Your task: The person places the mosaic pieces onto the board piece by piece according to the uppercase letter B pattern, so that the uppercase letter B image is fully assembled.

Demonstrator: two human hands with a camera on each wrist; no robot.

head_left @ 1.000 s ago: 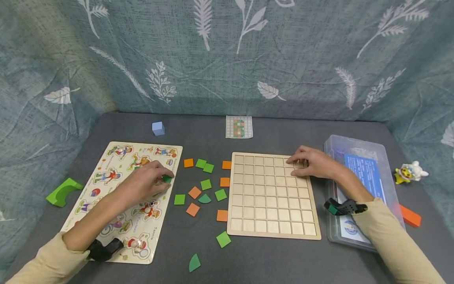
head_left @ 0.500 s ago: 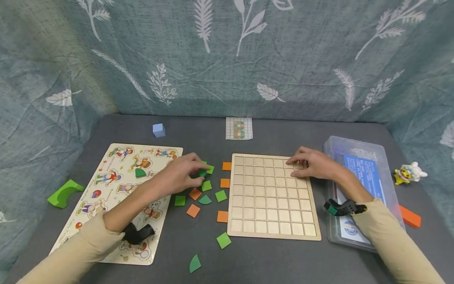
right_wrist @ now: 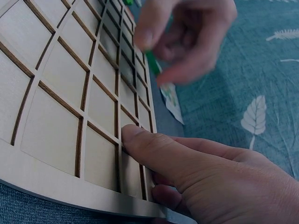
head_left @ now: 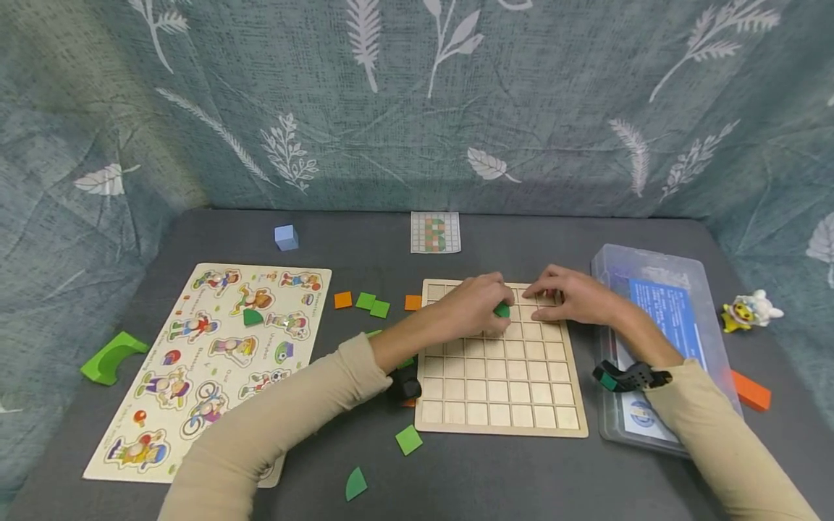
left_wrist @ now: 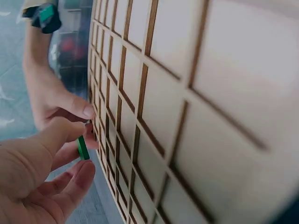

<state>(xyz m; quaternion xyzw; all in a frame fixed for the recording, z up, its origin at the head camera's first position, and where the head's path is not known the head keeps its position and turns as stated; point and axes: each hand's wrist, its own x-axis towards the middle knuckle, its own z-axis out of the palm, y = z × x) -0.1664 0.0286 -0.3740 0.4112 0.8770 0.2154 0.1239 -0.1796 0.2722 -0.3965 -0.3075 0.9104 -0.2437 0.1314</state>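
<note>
Left hand [head_left: 478,310] pinching a green tile [head_left: 501,310] over the wooden grid board [head_left: 498,391].
Thumb and fingers [left_wrist: 70,131] hold the tile just above the board's upper cells, close to the right hand [head_left: 573,298], whose straight fingers press flat on the board's far right corner. Beside the board lie loose orange and green tiles [head_left: 371,304]; a clear plastic box [head_left: 677,289] sits to the right.

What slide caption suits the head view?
Left hand holds a green tile over the wooden grid board; right hand steadies it.
</note>
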